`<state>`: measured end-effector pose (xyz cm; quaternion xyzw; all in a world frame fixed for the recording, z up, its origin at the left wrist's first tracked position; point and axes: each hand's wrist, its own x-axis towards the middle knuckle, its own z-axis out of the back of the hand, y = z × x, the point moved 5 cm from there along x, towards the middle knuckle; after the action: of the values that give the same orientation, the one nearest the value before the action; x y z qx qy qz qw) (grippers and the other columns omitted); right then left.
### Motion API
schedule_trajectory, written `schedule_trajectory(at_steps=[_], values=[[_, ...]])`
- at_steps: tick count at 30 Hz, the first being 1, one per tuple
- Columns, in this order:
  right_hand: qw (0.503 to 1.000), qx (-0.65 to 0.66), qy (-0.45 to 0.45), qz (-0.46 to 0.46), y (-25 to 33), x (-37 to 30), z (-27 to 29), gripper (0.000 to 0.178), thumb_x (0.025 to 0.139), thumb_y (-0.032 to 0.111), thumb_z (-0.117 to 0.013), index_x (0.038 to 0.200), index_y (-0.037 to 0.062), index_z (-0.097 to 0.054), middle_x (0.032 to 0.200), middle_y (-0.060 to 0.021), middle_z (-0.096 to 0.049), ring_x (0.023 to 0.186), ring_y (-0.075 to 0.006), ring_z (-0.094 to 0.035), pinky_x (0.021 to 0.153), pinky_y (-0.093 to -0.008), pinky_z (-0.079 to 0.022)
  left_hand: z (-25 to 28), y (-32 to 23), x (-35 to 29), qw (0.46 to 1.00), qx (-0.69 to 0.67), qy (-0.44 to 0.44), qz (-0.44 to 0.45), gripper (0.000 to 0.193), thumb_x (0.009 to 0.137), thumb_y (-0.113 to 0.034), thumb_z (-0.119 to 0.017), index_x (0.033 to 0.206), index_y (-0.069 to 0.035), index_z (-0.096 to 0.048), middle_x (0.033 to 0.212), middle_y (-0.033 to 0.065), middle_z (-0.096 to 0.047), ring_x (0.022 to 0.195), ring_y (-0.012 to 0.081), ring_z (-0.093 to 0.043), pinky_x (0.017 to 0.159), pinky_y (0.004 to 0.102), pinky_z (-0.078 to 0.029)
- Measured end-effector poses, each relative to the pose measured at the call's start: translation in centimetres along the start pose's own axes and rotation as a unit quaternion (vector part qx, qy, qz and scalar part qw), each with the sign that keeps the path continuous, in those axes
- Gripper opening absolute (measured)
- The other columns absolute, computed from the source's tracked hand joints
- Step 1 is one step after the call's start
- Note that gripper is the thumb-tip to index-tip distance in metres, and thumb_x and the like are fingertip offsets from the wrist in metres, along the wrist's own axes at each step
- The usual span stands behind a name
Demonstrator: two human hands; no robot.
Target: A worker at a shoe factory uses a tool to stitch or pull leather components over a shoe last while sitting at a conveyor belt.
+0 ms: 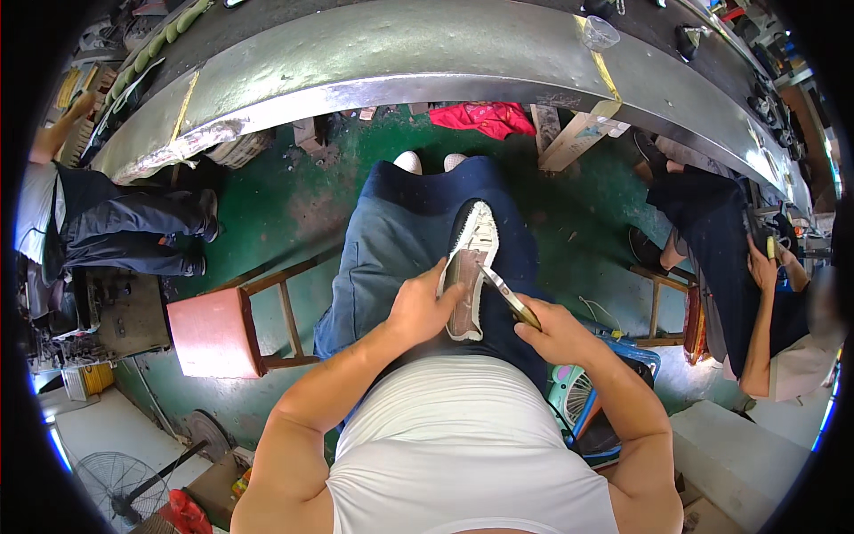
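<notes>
A shoe upper [481,227] lies on my lap with its bottom side up and its toe pointing away from me. Its edge is dark, with a whitish folded rim and a brown insole board [467,285] over the middle and heel. My left hand [424,301] grips the shoe's left side, thumb over the insole board. In my right hand [562,333] is a pair of pliers [503,289] with silvery jaws and a brownish handle. The tip of the pliers reaches the shoe's right edge near the middle; whether it bites the material is too small to tell.
A long metal-edged workbench [382,67] curves across the far side, with a clear plastic cup [600,34] on it. A reddish stool [212,334] stands at left, a small green fan [574,392] beside my right hip. Co-workers [133,231] sit at both sides.
</notes>
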<state>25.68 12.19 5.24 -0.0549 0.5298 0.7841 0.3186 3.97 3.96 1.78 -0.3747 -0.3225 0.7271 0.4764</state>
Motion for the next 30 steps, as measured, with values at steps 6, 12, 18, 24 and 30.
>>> schedule_trajectory(at_steps=[6,12,18,24,30], values=[[0.975,-0.134,0.17,-0.054,4.0,3.5,3.2,0.05,0.095,0.026,-0.058,0.13,-0.0091,-0.052,0.114,-0.03,-0.064,0.109,-0.0437,-0.062,0.094,-0.0456,-0.049,0.0,-2.5,-0.9,0.983,0.098,-0.081,-0.134,0.017,0.095,-0.018,-0.057,0.095,-0.001,-0.06,0.079,0.02,-0.066,0.071,0.0415,-0.065,0.064,0.0484,-0.053],[0.944,-0.262,0.192,-0.061,4.8,5.2,4.4,0.032,0.094,0.028,-0.06,0.107,-0.0012,-0.06,0.092,-0.0234,-0.067,0.091,-0.0421,-0.065,0.079,-0.0492,-0.05,-2.7,4.0,0.1,0.958,-0.281,-0.047,0.026,0.048,0.107,-0.028,-0.041,0.144,0.001,-0.045,0.145,0.0225,-0.048,0.136,0.0328,-0.045,0.115,0.0366,-0.031],[0.988,-0.138,0.06,-0.024,0.6,5.0,-0.4,0.025,0.093,0.025,-0.062,0.095,0.0006,-0.06,0.086,-0.0237,-0.067,0.084,-0.0442,-0.065,0.076,-0.0524,-0.049,-4.7,6.6,2.0,0.938,-0.344,0.022,0.03,0.062,0.108,-0.031,-0.04,0.16,-0.009,-0.014,0.163,0.0154,-0.02,0.149,0.0242,-0.02,0.12,0.033,-0.017],[0.997,0.056,0.012,-0.055,-1.2,4.5,-3.0,0.031,0.09,0.03,-0.067,0.105,0.0032,-0.063,0.085,-0.0186,-0.066,0.083,-0.0358,-0.065,0.076,-0.0427,-0.05,-4.5,6.0,3.0,0.917,-0.393,0.067,0.025,0.075,0.104,-0.024,-0.054,0.162,-0.015,-0.006,0.16,0.0117,-0.028,0.145,0.0206,-0.029,0.118,0.033,-0.026],[0.963,-0.189,-0.154,0.116,0.7,6.2,0.9,0.024,0.095,0.022,-0.061,0.099,-0.0022,-0.061,0.081,-0.0208,-0.066,0.081,-0.0412,-0.064,0.076,-0.0431,-0.051,-5.4,7.1,3.4,0.926,-0.366,0.018,0.092,0.072,0.103,-0.021,-0.055,0.161,-0.015,-0.013,0.154,0.0205,-0.036,0.142,0.0252,-0.037,0.116,0.0338,-0.03]])
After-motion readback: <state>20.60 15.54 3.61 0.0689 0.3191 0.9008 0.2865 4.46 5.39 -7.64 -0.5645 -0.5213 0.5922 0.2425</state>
